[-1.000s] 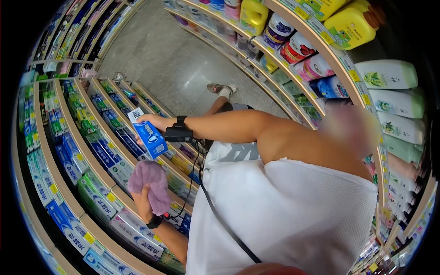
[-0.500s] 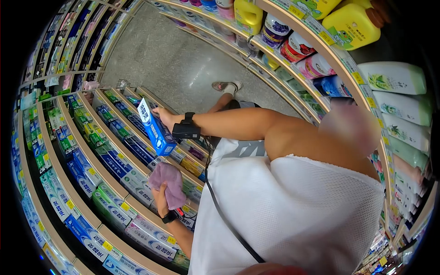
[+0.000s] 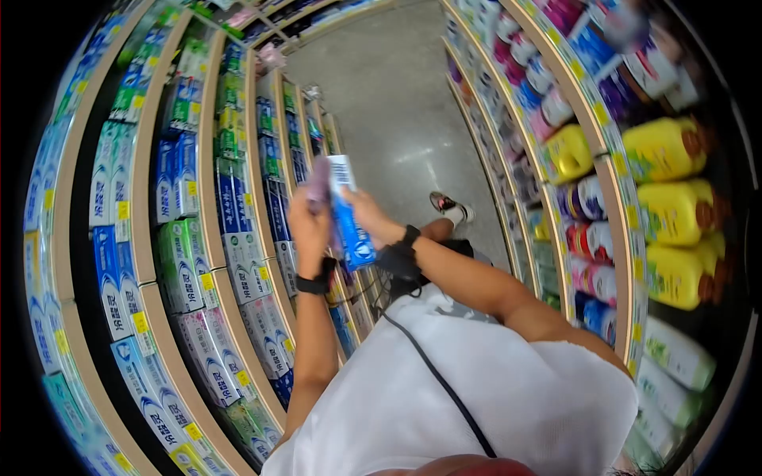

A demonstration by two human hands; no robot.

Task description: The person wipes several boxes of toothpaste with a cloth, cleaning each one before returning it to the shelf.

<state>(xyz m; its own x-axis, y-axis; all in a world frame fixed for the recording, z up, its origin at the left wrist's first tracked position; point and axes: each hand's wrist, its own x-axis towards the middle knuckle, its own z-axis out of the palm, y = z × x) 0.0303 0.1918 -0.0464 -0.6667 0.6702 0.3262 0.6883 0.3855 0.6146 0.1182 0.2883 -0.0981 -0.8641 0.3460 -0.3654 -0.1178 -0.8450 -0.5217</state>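
Note:
My right hand (image 3: 369, 216) is closed on a blue and white toothpaste box (image 3: 349, 230), which stands nearly upright in front of my body. A mauve cloth (image 3: 318, 184) is gripped in my left hand (image 3: 308, 226). The cloth is beside the box's left face and seems to touch it. Both hands are close together in front of the left-hand shelves. The left hand's fingertips are partly hidden behind the cloth.
Tiered shelves (image 3: 213, 198) of boxed toothpaste with yellow price tags run along the left. Yellow jugs (image 3: 671, 202) and other bottles line the right shelves. A grey floor (image 3: 389, 95) lies between them. A black cable (image 3: 432, 373) hangs down my white shirt.
My left hand has brought the cloth up against the toothpaste box. The box has turned more upright. My view has swung round, so the aisle now runs more straight ahead.

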